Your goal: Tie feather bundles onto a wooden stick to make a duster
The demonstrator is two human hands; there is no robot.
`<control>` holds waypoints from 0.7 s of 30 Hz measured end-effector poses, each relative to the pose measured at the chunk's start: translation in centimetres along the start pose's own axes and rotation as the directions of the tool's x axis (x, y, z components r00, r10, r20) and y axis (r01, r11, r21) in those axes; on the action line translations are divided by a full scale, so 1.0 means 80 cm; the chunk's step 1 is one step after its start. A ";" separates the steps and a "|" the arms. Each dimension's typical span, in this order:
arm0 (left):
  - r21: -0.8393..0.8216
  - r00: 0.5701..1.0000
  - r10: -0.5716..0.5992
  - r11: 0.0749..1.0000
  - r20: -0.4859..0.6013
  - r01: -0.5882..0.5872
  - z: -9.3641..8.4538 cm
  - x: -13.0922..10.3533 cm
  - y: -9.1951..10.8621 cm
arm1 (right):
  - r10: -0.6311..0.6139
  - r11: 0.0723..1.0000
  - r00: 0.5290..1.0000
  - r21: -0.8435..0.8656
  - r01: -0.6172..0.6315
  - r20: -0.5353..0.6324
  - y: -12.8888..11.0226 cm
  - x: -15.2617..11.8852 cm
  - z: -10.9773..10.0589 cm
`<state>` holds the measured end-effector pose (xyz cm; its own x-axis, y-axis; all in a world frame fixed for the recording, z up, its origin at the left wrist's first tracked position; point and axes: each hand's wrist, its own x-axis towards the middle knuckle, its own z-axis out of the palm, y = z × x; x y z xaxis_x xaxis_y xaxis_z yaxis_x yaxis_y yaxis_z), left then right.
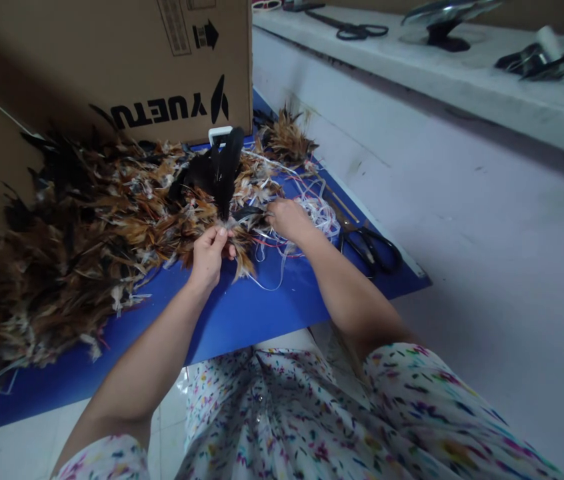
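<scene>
My left hand [211,255] pinches the base of a bunch of black feathers [227,175], which stands upright from between thumb and fingertips. My right hand [288,220] is closed at the tip of a small dark feather [249,213] that points toward my left hand; its fingertips are partly hidden. Around and beyond my left hand spreads a large heap of brown feathers [132,220], with white quill ends showing among them. A loose tangle of white and red ribbon [323,215] lies just right of and under my right hand.
Black-handled scissors [372,253] lie near the right edge of the blue table [282,300]. A cardboard box [112,67] stands at the back, beside a smaller feather bundle [287,139]. Along the right wall, a ledge [392,57] carries another pair of scissors [357,31].
</scene>
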<state>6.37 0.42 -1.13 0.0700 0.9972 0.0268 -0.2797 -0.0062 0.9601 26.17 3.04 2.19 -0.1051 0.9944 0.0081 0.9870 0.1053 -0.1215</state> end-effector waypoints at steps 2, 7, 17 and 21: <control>0.001 1.000 0.004 1.000 -0.001 -0.004 0.000 0.000 0.000 | 0.006 1.000 1.000 0.001 -0.006 0.002 0.000 -0.001 0.000; -0.001 1.000 0.012 1.000 0.000 -0.012 0.000 0.000 0.000 | 0.018 1.000 1.000 0.012 -0.018 0.012 0.001 -0.003 -0.002; 0.077 0.999 0.001 0.997 0.039 -0.004 0.001 -0.005 0.000 | 0.007 0.999 1.000 -0.035 -0.006 0.026 0.004 -0.001 0.003; 0.132 0.995 0.045 0.990 0.089 -0.057 -0.002 -0.004 -0.007 | -0.004 1.000 1.000 -0.031 0.005 0.017 0.010 0.002 0.010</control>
<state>6.38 0.11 -1.69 0.1420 0.9853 0.0948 -0.1544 -0.0726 0.9853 26.81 3.25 1.28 -0.1114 0.9937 -0.0085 0.9898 0.1102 -0.0906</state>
